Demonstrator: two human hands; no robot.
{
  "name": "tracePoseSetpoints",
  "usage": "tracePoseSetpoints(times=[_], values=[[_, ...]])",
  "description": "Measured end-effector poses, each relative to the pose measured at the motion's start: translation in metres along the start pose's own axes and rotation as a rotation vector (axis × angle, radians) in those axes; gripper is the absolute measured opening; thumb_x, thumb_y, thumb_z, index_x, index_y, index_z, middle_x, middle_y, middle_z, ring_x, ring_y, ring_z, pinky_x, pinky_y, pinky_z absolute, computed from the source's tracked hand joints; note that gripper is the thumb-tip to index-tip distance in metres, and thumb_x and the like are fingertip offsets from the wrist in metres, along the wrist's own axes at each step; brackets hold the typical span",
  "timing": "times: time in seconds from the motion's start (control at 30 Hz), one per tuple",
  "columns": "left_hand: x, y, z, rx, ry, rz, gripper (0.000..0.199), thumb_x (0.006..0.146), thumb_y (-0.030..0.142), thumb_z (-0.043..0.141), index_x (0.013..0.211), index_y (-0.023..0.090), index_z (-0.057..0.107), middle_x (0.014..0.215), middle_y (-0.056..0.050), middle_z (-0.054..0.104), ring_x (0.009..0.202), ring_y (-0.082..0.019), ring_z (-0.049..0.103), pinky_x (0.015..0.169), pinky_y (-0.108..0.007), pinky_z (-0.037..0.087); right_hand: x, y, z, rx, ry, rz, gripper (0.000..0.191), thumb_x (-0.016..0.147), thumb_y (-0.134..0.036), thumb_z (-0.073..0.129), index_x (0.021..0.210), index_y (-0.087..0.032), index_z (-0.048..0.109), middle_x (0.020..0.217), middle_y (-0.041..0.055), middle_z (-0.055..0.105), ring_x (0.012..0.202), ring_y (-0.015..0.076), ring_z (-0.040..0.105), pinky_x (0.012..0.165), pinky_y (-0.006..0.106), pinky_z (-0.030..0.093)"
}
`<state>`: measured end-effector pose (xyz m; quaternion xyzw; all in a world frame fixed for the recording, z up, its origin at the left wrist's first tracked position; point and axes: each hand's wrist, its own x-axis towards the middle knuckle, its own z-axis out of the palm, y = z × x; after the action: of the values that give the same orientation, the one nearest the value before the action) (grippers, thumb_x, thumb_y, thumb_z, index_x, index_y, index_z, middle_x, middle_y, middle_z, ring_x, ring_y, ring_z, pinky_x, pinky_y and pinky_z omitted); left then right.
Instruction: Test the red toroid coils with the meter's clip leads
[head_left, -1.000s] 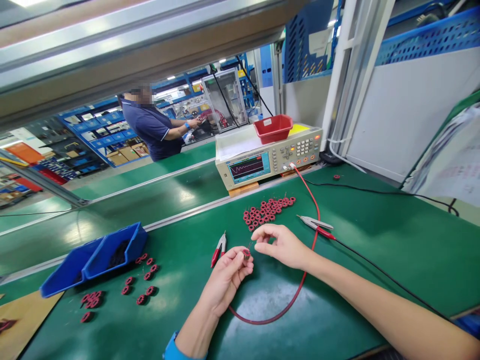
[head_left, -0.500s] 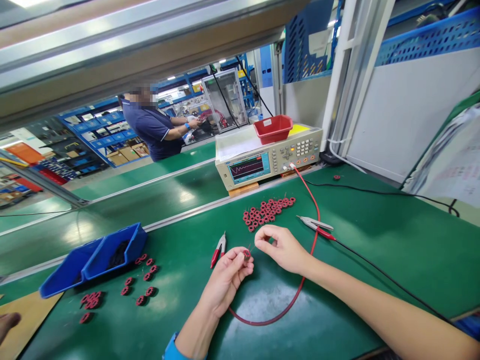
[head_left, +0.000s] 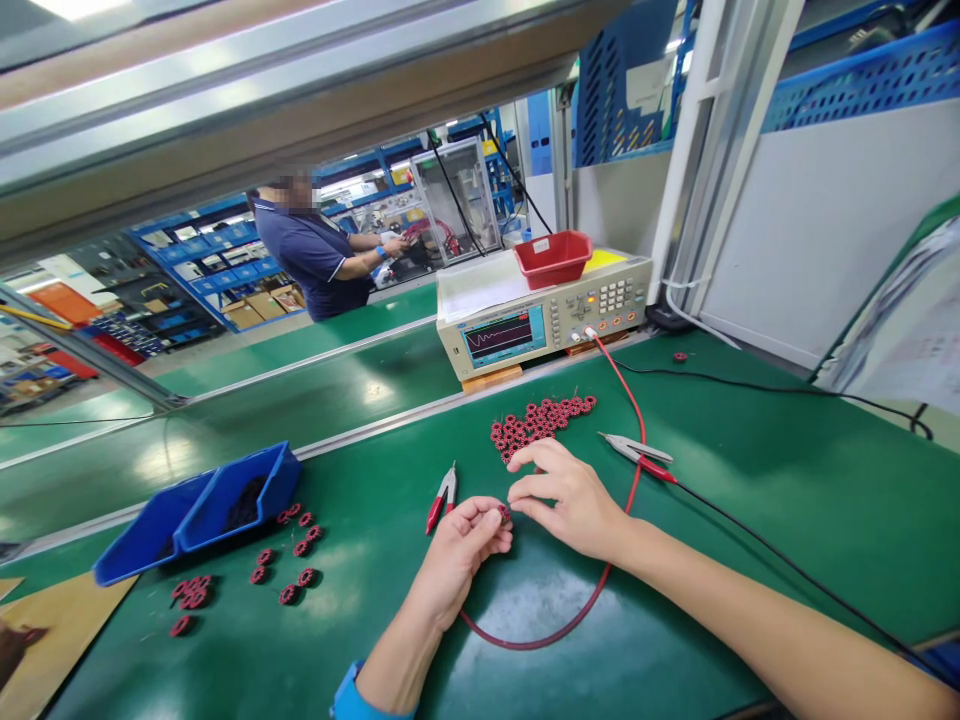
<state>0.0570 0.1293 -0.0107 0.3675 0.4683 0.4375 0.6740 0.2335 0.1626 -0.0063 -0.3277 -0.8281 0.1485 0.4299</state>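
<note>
My left hand [head_left: 466, 548] pinches a small red-wound toroidal coil [head_left: 504, 513] between thumb and fingers. Close beside it, my right hand [head_left: 571, 500] has thumb and index tips drawn together at the coil, its other fingers raised; anything between the tips is too small to make out. Behind the right hand lies a cluster of similar coils [head_left: 541, 420]. A red-handled test clip [head_left: 442, 497] rests left of the hands. Another test clip [head_left: 637, 455] lies to the right across a red cable [head_left: 596, 600].
A test meter [head_left: 544, 320] with a lit screen stands at the back, a red bin [head_left: 553, 258] on top. Loose coils [head_left: 304, 548] lie near blue bins [head_left: 191, 548] on the left. Another person's hand [head_left: 10, 648] is over brown cardboard [head_left: 71, 645]. A co-worker [head_left: 315, 250] stands beyond.
My right hand's fingers have spread more, and its thumb and index have come closer to the coil. The left hand keeps hold of the coil. The view has shifted slightly.
</note>
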Motion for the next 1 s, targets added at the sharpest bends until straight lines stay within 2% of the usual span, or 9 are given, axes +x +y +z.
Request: tracePoseSetpoints(times=[0.17,0.33,0.4,0.53,0.63,0.73,0.83,0.93,1.0], values=[[0.0,0.0,0.0,0.033,-0.015,-0.021,0.031,0.065,0.032,0.079,0.083,0.01,0.066,0.069,-0.005,0.066,0.058,-0.011,0.06,0.061,-0.022,0.048,0.002,-0.006,-0.003,0.049,-0.063,0.045,0.013,0.083,-0.011,0.053,0.074,-0.018,0.059,0.092,0.0039,0.059,0.09,0.0178,0.05,0.079,0.032,0.043],[-0.001,0.001,-0.001,-0.035,-0.04,-0.064,0.03,0.067,0.031,0.077,0.085,0.009,0.065,0.07,-0.005,0.067,0.058,-0.009,0.059,0.061,-0.02,0.048,0.005,0.002,-0.007,0.182,0.044,0.155,0.011,0.084,-0.013,0.053,0.076,-0.018,0.058,0.088,0.0035,0.059,0.089,0.0173,0.052,0.082,0.034,0.041],[-0.002,0.001,-0.001,-0.061,-0.054,-0.075,0.03,0.069,0.031,0.076,0.086,0.009,0.064,0.07,-0.005,0.066,0.058,-0.009,0.059,0.06,-0.02,0.049,0.006,0.009,-0.006,0.288,0.041,0.236,0.01,0.081,-0.013,0.056,0.074,-0.018,0.061,0.087,0.0032,0.06,0.087,0.017,0.053,0.079,0.032,0.041],[-0.004,0.003,0.0,-0.091,-0.094,-0.098,0.029,0.07,0.03,0.075,0.086,0.009,0.064,0.07,-0.005,0.065,0.059,-0.009,0.059,0.059,-0.019,0.049,0.006,0.021,-0.002,0.544,-0.087,0.35,0.003,0.073,-0.018,0.065,0.075,-0.018,0.067,0.087,0.0038,0.061,0.085,0.0174,0.057,0.071,0.029,0.043],[-0.004,0.003,0.002,-0.099,-0.127,-0.121,0.028,0.072,0.03,0.074,0.087,0.009,0.064,0.07,-0.005,0.065,0.059,-0.008,0.059,0.059,-0.019,0.05,0.005,0.022,0.003,0.665,-0.175,0.353,0.014,0.069,-0.03,0.071,0.077,-0.019,0.07,0.088,0.0036,0.062,0.081,0.0169,0.058,0.067,0.027,0.043],[-0.004,0.002,0.003,-0.109,-0.145,-0.13,0.028,0.072,0.03,0.074,0.088,0.009,0.064,0.07,-0.006,0.066,0.058,-0.008,0.059,0.059,-0.019,0.05,0.005,0.019,0.006,0.77,-0.212,0.374,0.021,0.067,-0.039,0.072,0.07,-0.018,0.07,0.086,0.0036,0.061,0.078,0.0161,0.057,0.065,0.027,0.043],[-0.004,0.003,0.002,-0.136,-0.154,-0.117,0.027,0.072,0.029,0.075,0.087,0.009,0.064,0.07,-0.006,0.065,0.058,-0.008,0.059,0.059,-0.018,0.05,0.005,0.019,0.005,0.782,-0.167,0.414,0.024,0.067,-0.041,0.072,0.066,-0.017,0.067,0.08,0.0027,0.061,0.079,0.0166,0.056,0.072,0.029,0.043],[-0.004,0.006,-0.002,-0.184,-0.127,-0.086,0.028,0.072,0.028,0.075,0.089,0.009,0.064,0.073,-0.006,0.066,0.061,-0.009,0.06,0.06,-0.018,0.05,0.003,0.022,-0.002,0.771,-0.085,0.489,0.022,0.072,-0.039,0.067,0.073,-0.017,0.065,0.079,0.0021,0.061,0.077,0.0157,0.055,0.075,0.03,0.042],[-0.003,0.005,-0.004,-0.214,-0.108,-0.063,0.031,0.073,0.027,0.074,0.096,0.01,0.063,0.077,-0.007,0.066,0.064,-0.009,0.061,0.063,-0.019,0.051,0.002,0.024,-0.006,0.773,-0.079,0.531,0.02,0.071,-0.035,0.067,0.08,-0.017,0.065,0.08,0.0019,0.061,0.077,0.0152,0.054,0.076,0.03,0.041]])
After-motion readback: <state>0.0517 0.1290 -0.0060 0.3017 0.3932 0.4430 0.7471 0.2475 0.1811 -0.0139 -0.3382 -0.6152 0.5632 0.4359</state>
